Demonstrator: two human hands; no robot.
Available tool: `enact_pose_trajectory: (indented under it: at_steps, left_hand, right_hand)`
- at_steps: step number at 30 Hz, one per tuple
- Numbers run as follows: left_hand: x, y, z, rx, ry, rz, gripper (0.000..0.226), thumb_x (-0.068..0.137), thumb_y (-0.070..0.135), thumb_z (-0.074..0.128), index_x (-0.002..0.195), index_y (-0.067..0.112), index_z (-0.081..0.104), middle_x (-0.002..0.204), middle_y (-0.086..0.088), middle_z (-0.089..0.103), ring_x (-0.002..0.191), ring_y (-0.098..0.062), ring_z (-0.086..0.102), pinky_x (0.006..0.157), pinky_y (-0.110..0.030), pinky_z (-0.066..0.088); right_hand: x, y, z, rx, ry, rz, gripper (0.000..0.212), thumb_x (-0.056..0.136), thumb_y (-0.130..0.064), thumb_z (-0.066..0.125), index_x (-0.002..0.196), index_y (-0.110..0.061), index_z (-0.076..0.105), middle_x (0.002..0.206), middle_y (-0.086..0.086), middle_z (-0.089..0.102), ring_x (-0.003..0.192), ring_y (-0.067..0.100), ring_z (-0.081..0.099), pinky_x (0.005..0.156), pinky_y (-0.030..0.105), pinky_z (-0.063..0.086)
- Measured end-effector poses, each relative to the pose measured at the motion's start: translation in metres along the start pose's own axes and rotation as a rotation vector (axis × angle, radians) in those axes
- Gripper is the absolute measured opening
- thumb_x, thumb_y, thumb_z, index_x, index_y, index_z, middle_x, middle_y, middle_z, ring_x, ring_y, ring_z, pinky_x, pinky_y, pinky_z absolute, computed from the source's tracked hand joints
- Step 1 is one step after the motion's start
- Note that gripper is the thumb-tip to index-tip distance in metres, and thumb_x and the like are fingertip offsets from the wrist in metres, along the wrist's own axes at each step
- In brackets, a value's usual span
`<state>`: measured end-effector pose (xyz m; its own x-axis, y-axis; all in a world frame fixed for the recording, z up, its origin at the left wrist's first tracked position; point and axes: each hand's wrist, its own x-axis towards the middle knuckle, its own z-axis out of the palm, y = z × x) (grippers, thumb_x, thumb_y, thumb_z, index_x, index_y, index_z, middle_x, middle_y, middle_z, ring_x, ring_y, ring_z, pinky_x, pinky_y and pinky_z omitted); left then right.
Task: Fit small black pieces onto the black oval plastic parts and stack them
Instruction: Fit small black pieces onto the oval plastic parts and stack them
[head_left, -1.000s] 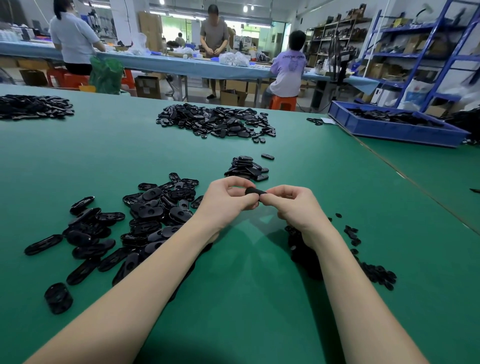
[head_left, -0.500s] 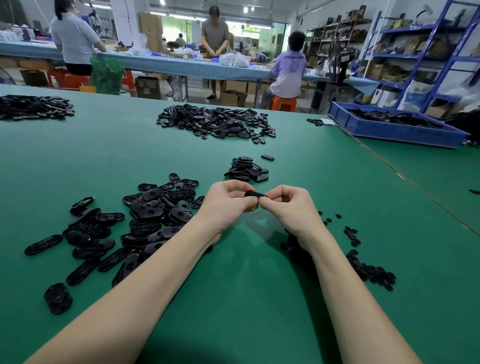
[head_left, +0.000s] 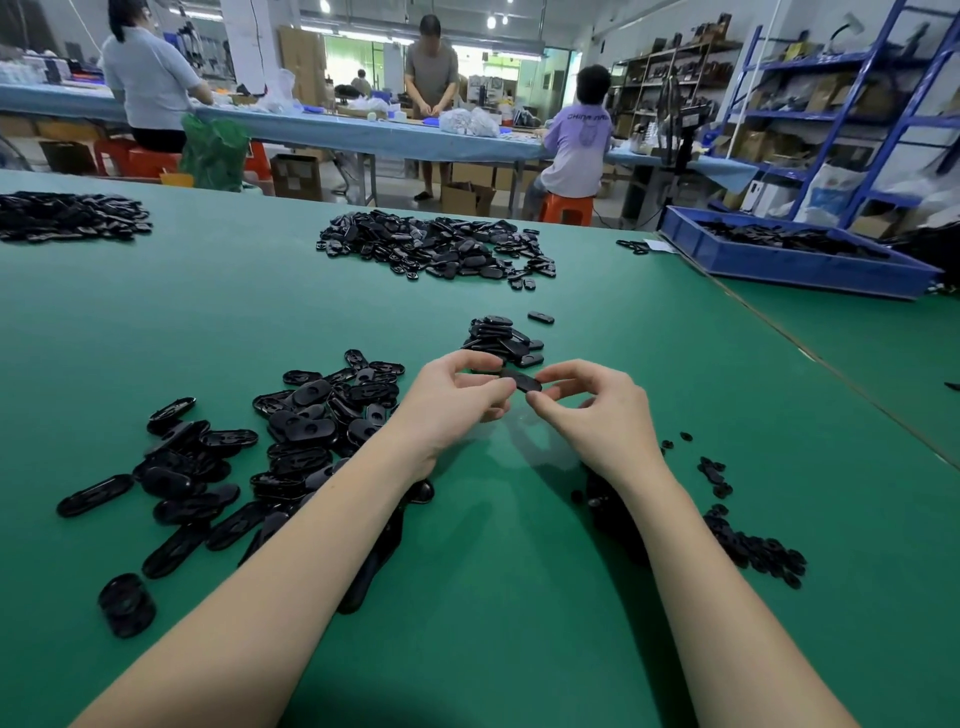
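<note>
A black oval plastic part (head_left: 522, 381) is held above the green table (head_left: 519, 597) between both hands. My left hand (head_left: 454, 397) pinches its left end and my right hand (head_left: 592, 410) pinches its right end with thumb and forefinger. A loose heap of oval parts (head_left: 291, 441) lies to the left, partly under my left forearm. Just beyond my hands stands a short stack of oval parts (head_left: 498, 338). Small black pieces (head_left: 748, 545) are scattered to the right, some hidden behind my right forearm.
A larger pile of black parts (head_left: 436, 244) lies farther back and another pile (head_left: 67, 215) at the far left. A blue bin (head_left: 789, 265) of parts stands at the back right. A table seam (head_left: 831, 364) runs diagonally on the right. People work at a far bench.
Both hands have lifted slightly toward the stack. The fingers have loosened, so more of the oval part shows between them.
</note>
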<state>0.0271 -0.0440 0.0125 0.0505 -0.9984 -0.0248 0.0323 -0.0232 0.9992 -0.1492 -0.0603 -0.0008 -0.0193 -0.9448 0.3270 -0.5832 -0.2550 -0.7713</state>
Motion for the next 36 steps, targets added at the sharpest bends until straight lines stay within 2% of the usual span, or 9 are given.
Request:
enact_pose_trajectory:
  at_steps: [3, 6, 11, 16, 23, 26, 29, 32, 36]
  left_hand:
    - [0.005, -0.001, -0.007, -0.009, 0.061, -0.036, 0.021, 0.093, 0.012, 0.069, 0.112, 0.007, 0.063, 0.094, -0.007, 0.069, 0.076, -0.017, 0.070, 0.078, -0.026, 0.062]
    - [0.009, -0.001, -0.014, -0.019, 0.106, -0.061, 0.017, 0.093, 0.013, 0.069, 0.108, 0.006, 0.064, 0.087, -0.006, 0.066, 0.077, -0.019, 0.069, 0.073, -0.024, 0.062]
    - [0.010, -0.001, -0.015, -0.018, 0.071, -0.062, 0.016, 0.094, 0.017, 0.070, 0.106, 0.007, 0.066, 0.090, -0.005, 0.067, 0.075, -0.016, 0.070, 0.075, -0.024, 0.062]
    - [0.014, 0.000, -0.018, -0.002, 0.067, -0.038, 0.015, 0.095, 0.019, 0.068, 0.106, 0.009, 0.066, 0.095, -0.005, 0.068, 0.076, -0.015, 0.070, 0.078, -0.025, 0.062]
    - [0.017, 0.005, -0.023, -0.015, 0.063, -0.022, 0.026, 0.100, 0.034, 0.061, 0.106, 0.010, 0.065, 0.103, -0.003, 0.069, 0.068, -0.010, 0.068, 0.066, -0.021, 0.060]
    - [0.015, 0.010, -0.024, 0.001, 0.052, -0.030, 0.027, 0.102, 0.039, 0.055, 0.098, 0.014, 0.066, 0.101, -0.001, 0.070, 0.071, -0.012, 0.069, 0.064, -0.022, 0.059]
    - [0.012, 0.015, -0.029, 0.083, 0.003, -0.049, 0.030, 0.103, 0.041, 0.052, 0.097, 0.016, 0.067, 0.104, 0.000, 0.072, 0.075, -0.012, 0.070, 0.070, -0.025, 0.059]
    - [0.009, 0.020, -0.037, 0.199, -0.108, -0.089, 0.033, 0.102, 0.044, 0.053, 0.098, 0.016, 0.068, 0.106, -0.001, 0.074, 0.080, -0.014, 0.071, 0.075, -0.027, 0.058]
    - [0.008, 0.023, -0.044, 0.282, -0.157, -0.081, 0.036, 0.102, 0.047, 0.051, 0.096, 0.017, 0.069, 0.106, -0.002, 0.075, 0.081, -0.015, 0.071, 0.075, -0.029, 0.058]
  right_hand:
    - [0.011, 0.003, 0.002, -0.066, 0.036, 0.089, 0.009, 0.080, -0.034, 0.079, 0.087, -0.037, 0.073, 0.073, -0.023, 0.071, 0.067, -0.004, 0.062, 0.064, 0.024, 0.047]
    - [0.031, 0.004, 0.010, -0.060, 0.052, 0.252, 0.011, 0.080, -0.032, 0.075, 0.092, -0.032, 0.075, 0.080, -0.017, 0.071, 0.085, 0.010, 0.069, 0.073, 0.028, 0.054]
    - [0.066, 0.002, 0.029, -0.083, 0.188, 0.390, 0.019, 0.082, -0.044, 0.076, 0.094, -0.029, 0.076, 0.091, -0.011, 0.072, 0.090, 0.018, 0.064, 0.069, 0.025, 0.039]
    - [0.084, 0.003, 0.047, -0.229, 0.140, 0.393, 0.024, 0.083, -0.048, 0.074, 0.098, -0.029, 0.074, 0.104, -0.003, 0.074, 0.100, 0.024, 0.067, 0.076, 0.027, 0.042]
    - [0.066, -0.007, 0.048, -0.230, 0.095, 0.243, 0.015, 0.084, -0.043, 0.070, 0.093, -0.032, 0.068, 0.086, -0.012, 0.069, 0.086, 0.016, 0.064, 0.066, 0.026, 0.042]
    - [0.053, -0.019, 0.038, -0.089, -0.073, 0.187, 0.009, 0.086, -0.034, 0.071, 0.090, -0.028, 0.074, 0.075, -0.014, 0.069, 0.073, 0.007, 0.062, 0.055, 0.021, 0.041]
    - [0.030, -0.033, 0.024, 0.027, -0.462, 0.208, 0.008, 0.091, -0.032, 0.072, 0.090, -0.025, 0.076, 0.073, -0.010, 0.076, 0.049, 0.002, 0.053, 0.046, 0.013, 0.040]
    - [0.012, -0.039, 0.017, -0.115, -0.692, 0.094, 0.013, 0.091, -0.034, 0.072, 0.097, -0.024, 0.078, 0.085, -0.008, 0.078, 0.052, 0.000, 0.055, 0.059, 0.018, 0.045]
    - [-0.003, -0.047, 0.015, -0.190, -0.738, 0.042, 0.012, 0.085, -0.041, 0.076, 0.092, -0.032, 0.078, 0.078, -0.014, 0.074, 0.060, -0.004, 0.059, 0.071, 0.024, 0.046]
